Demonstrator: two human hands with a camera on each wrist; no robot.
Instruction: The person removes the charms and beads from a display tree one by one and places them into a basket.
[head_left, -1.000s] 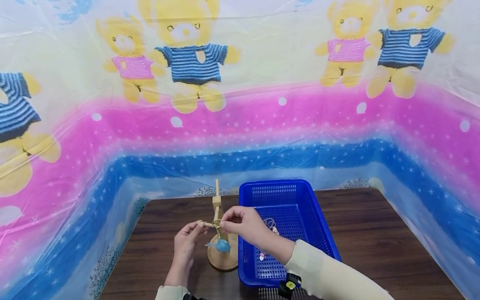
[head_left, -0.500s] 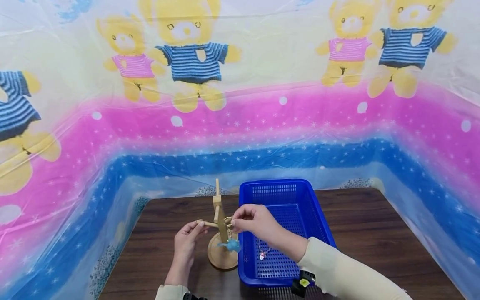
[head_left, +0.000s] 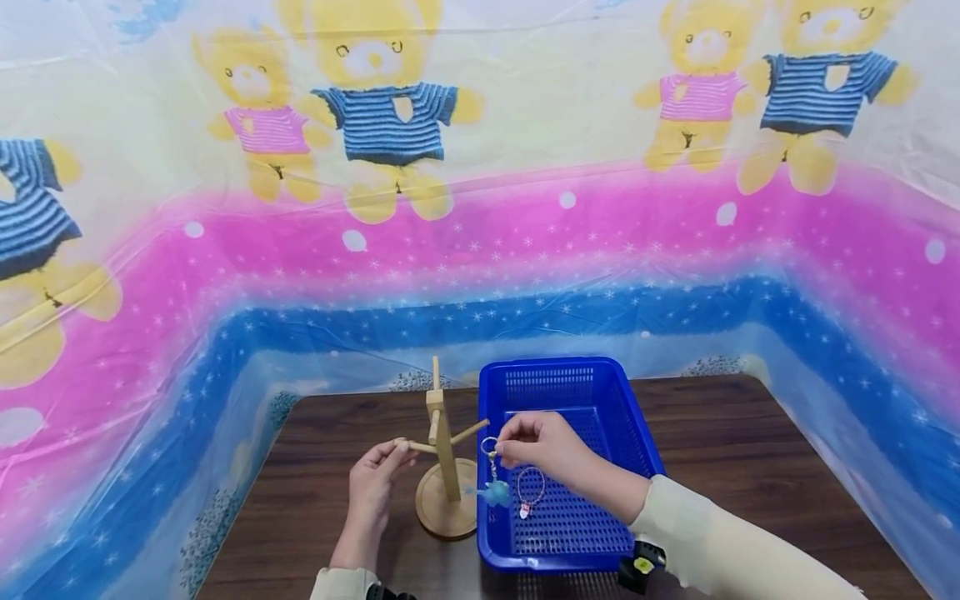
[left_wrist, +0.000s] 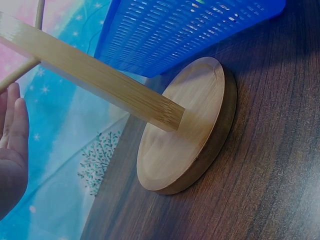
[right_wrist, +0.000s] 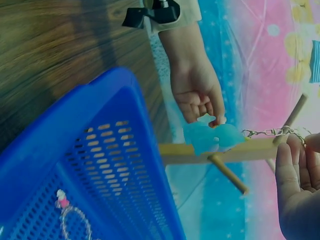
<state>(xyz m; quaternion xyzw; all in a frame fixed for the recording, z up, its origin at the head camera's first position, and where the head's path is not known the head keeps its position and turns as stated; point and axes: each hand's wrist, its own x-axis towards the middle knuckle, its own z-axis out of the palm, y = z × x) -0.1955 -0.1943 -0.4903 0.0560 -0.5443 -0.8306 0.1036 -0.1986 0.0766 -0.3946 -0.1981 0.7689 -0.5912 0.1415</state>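
Note:
My left hand pinches the end of a peg on a wooden stand with a round base. Between the thumb and fingers of my right hand is the gold ring of a keychain. From that ring a short chain and a translucent blue charm hang over the left rim of the blue basket, to the right of the stand. The stand's pegs, including the right-hand peg, carry nothing.
The blue plastic basket stands right beside the stand on a dark wooden table. Inside it lies a beaded bracelet with a pink and white charm. A bear-print cloth hangs behind the table.
My right hand has drawn the keychain rightward, away from the left peg and past the stand's post, to the basket's edge. The left hand stays on its peg.

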